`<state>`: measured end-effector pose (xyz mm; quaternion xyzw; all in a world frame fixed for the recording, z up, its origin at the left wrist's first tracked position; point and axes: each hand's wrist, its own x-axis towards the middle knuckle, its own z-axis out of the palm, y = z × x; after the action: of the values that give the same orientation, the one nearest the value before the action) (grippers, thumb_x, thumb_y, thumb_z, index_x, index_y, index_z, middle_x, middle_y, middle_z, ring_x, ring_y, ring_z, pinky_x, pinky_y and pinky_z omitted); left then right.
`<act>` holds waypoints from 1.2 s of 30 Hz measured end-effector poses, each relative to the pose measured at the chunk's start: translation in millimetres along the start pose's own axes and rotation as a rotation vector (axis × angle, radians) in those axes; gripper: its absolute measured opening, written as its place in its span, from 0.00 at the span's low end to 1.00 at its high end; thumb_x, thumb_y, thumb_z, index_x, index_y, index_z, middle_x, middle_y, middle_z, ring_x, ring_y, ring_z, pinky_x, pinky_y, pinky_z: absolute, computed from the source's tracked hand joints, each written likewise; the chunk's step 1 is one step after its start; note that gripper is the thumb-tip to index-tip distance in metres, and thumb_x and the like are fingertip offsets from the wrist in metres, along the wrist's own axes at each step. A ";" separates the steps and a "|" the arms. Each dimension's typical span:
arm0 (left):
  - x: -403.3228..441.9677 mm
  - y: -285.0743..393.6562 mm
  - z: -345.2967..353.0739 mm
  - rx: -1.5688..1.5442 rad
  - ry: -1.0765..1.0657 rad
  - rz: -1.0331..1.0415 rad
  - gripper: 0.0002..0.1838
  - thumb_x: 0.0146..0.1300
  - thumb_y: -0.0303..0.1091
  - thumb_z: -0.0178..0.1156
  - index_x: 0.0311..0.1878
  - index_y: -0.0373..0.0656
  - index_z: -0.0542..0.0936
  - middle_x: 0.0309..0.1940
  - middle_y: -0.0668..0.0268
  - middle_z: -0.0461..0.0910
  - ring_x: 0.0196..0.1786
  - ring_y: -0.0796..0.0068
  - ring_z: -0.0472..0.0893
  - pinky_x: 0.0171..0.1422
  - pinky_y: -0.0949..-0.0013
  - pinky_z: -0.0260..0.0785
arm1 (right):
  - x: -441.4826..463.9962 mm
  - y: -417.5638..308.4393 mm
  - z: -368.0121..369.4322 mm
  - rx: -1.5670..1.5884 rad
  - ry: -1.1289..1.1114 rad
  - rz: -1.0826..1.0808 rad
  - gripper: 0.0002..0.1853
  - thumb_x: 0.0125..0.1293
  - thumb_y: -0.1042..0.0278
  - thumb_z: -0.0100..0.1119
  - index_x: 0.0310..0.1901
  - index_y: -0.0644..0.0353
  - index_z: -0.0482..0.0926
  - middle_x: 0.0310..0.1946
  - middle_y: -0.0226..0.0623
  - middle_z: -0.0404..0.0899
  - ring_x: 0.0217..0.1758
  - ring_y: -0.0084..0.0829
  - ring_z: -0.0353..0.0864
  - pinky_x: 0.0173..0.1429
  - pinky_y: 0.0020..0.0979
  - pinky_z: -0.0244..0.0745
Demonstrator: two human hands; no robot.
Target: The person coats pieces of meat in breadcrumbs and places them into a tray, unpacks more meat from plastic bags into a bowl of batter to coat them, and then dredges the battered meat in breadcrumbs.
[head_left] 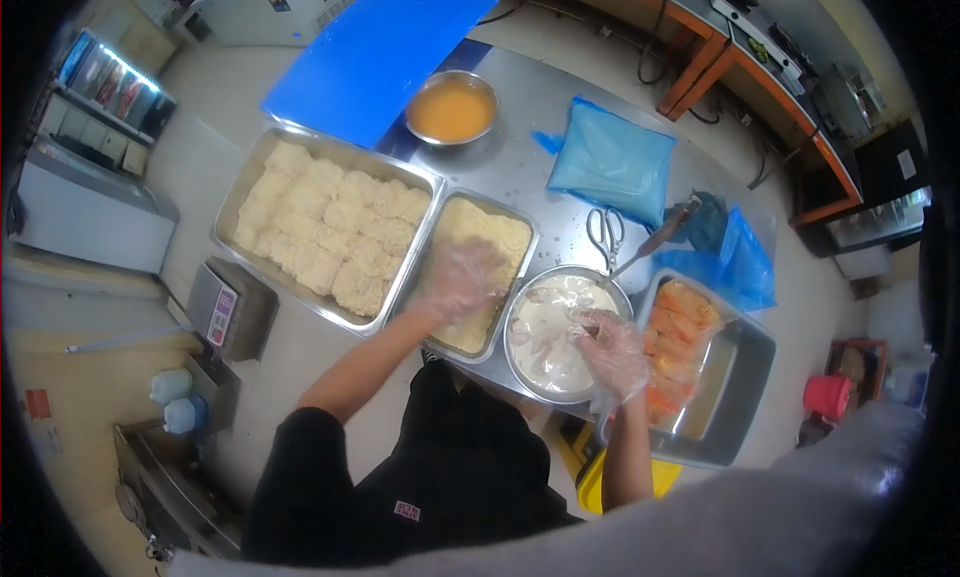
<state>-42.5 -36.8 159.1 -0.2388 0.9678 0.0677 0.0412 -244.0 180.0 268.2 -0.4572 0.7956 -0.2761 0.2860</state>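
The round batter bowl (509,349) lies beneath and left of the right hand (612,353), which is curled, pinching what, if anything, I cannot tell, while the left hand (468,279), too blurred to judge, covers crumbs (485,223) in a tray (533,233) whose long axis runs away from the person (450,467).

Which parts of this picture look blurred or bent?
Head view: left hand smeared, like motion blur; head view: steel table bowed at its far edge, likely lens distortion; head view: grey shape at lower right soft, perhaps too close.
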 end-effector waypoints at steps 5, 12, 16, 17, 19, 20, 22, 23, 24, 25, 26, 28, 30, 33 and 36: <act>-3.9 21.1 56.2 0.071 0.275 -0.150 0.34 0.72 0.63 0.48 0.76 0.59 0.68 0.78 0.60 0.62 0.79 0.54 0.60 0.80 0.36 0.44 | 3.4 -0.5 0.5 0.021 -0.011 0.007 0.17 0.61 0.69 0.67 0.52 0.59 0.86 0.42 0.44 0.88 0.42 0.33 0.87 0.49 0.33 0.81; 12.6 -9.0 -3.1 -0.091 -0.277 -0.470 0.29 0.70 0.56 0.54 0.68 0.52 0.75 0.62 0.51 0.78 0.65 0.54 0.76 0.69 0.48 0.66 | 1.7 -3.5 1.2 0.146 -0.022 0.061 0.18 0.60 0.66 0.67 0.53 0.56 0.86 0.43 0.45 0.87 0.44 0.36 0.88 0.53 0.35 0.80; 21.6 -35.0 17.1 -0.250 -0.350 -0.399 0.25 0.67 0.55 0.59 0.58 0.48 0.82 0.55 0.51 0.81 0.60 0.53 0.79 0.69 0.56 0.68 | 1.8 -0.6 6.4 0.121 -0.039 0.009 0.18 0.61 0.67 0.67 0.54 0.56 0.86 0.44 0.43 0.88 0.46 0.34 0.88 0.54 0.34 0.81; 25.7 -44.3 43.2 -0.247 -0.296 -0.319 0.24 0.66 0.55 0.61 0.56 0.48 0.83 0.54 0.52 0.81 0.60 0.53 0.79 0.69 0.56 0.68 | 1.2 -6.1 5.0 0.111 -0.048 0.025 0.18 0.61 0.67 0.67 0.54 0.56 0.86 0.45 0.42 0.88 0.46 0.34 0.88 0.54 0.34 0.80; 17.9 -46.5 44.3 -0.251 -0.176 -0.197 0.23 0.65 0.54 0.62 0.53 0.47 0.85 0.53 0.55 0.81 0.59 0.56 0.79 0.68 0.58 0.69 | -1.8 -9.3 4.3 0.123 -0.054 0.046 0.17 0.61 0.67 0.67 0.53 0.56 0.86 0.45 0.42 0.88 0.47 0.34 0.87 0.55 0.34 0.80; 4.3 -38.5 15.4 -0.257 -0.108 -0.158 0.23 0.64 0.54 0.63 0.51 0.46 0.85 0.53 0.57 0.81 0.58 0.57 0.79 0.65 0.59 0.71 | -2.5 -9.3 4.2 0.144 -0.052 0.049 0.17 0.61 0.68 0.67 0.53 0.56 0.86 0.46 0.42 0.88 0.47 0.34 0.87 0.55 0.34 0.80; -20.6 -22.0 -36.3 -0.340 -0.039 -0.170 0.21 0.63 0.52 0.65 0.51 0.46 0.85 0.54 0.60 0.80 0.58 0.60 0.79 0.66 0.61 0.71 | -2.7 -6.0 3.1 0.176 -0.043 0.043 0.17 0.61 0.68 0.67 0.53 0.56 0.86 0.46 0.42 0.88 0.48 0.35 0.88 0.56 0.34 0.80; -32.5 -14.1 -58.4 -0.413 -0.039 -0.219 0.21 0.63 0.49 0.67 0.52 0.46 0.85 0.54 0.60 0.80 0.60 0.60 0.78 0.68 0.62 0.70 | -3.0 -1.0 3.9 0.190 -0.034 0.036 0.18 0.60 0.68 0.67 0.53 0.56 0.86 0.46 0.43 0.88 0.48 0.35 0.88 0.56 0.34 0.80; -42.2 -10.1 -66.7 -0.488 -0.043 -0.271 0.20 0.62 0.47 0.68 0.52 0.46 0.84 0.54 0.60 0.79 0.61 0.61 0.77 0.70 0.63 0.68 | -4.5 1.8 4.7 0.204 -0.027 0.030 0.18 0.60 0.68 0.67 0.53 0.56 0.86 0.47 0.43 0.88 0.48 0.36 0.88 0.56 0.35 0.80; -47.0 -14.0 -48.9 -0.684 0.041 -0.240 0.19 0.61 0.44 0.70 0.51 0.45 0.84 0.54 0.61 0.79 0.60 0.62 0.77 0.69 0.64 0.69 | -6.8 0.1 3.0 0.145 -0.022 0.008 0.18 0.60 0.67 0.68 0.53 0.56 0.86 0.47 0.43 0.88 0.47 0.36 0.87 0.56 0.35 0.80; -49.8 -22.2 -18.2 -0.879 0.133 -0.213 0.17 0.61 0.41 0.71 0.50 0.44 0.84 0.53 0.62 0.79 0.59 0.64 0.78 0.69 0.64 0.70 | -8.1 -5.2 -0.3 0.083 -0.022 -0.020 0.19 0.59 0.67 0.68 0.54 0.56 0.86 0.46 0.43 0.88 0.47 0.36 0.87 0.56 0.35 0.80; -58.2 -24.9 -11.3 -0.933 0.296 -0.170 0.15 0.59 0.36 0.73 0.48 0.43 0.83 0.50 0.63 0.79 0.57 0.66 0.79 0.67 0.65 0.72 | -4.7 -9.8 -1.8 -0.018 -0.020 -0.059 0.19 0.59 0.67 0.68 0.54 0.56 0.85 0.46 0.43 0.88 0.46 0.37 0.87 0.55 0.35 0.80; -64.1 -16.0 -41.1 -0.642 0.407 -0.152 0.15 0.58 0.33 0.74 0.46 0.42 0.83 0.47 0.64 0.80 0.53 0.69 0.80 0.64 0.66 0.74 | -4.2 -6.7 0.9 -0.088 -0.022 -0.081 0.19 0.59 0.67 0.68 0.54 0.56 0.85 0.45 0.43 0.88 0.44 0.37 0.87 0.54 0.35 0.81; -75.9 -29.3 -48.1 -1.112 0.441 -0.216 0.15 0.59 0.34 0.74 0.46 0.40 0.83 0.47 0.65 0.81 0.52 0.72 0.81 0.61 0.68 0.76 | -2.3 -2.3 1.8 -0.018 -0.014 0.002 0.18 0.60 0.65 0.69 0.53 0.57 0.86 0.44 0.43 0.88 0.42 0.36 0.87 0.52 0.34 0.80; -101.6 -54.8 -89.6 -0.785 0.580 -0.144 0.16 0.61 0.35 0.73 0.48 0.39 0.83 0.48 0.65 0.83 0.51 0.74 0.82 0.60 0.69 0.76 | 0.2 5.9 0.3 0.188 -0.002 0.022 0.18 0.61 0.68 0.70 0.53 0.61 0.86 0.42 0.41 0.88 0.41 0.29 0.85 0.49 0.30 0.80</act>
<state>68.6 -51.9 252.9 -0.3117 0.8219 0.3548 -0.3185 -247.2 182.2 263.9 -0.4201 0.7708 -0.3458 0.3313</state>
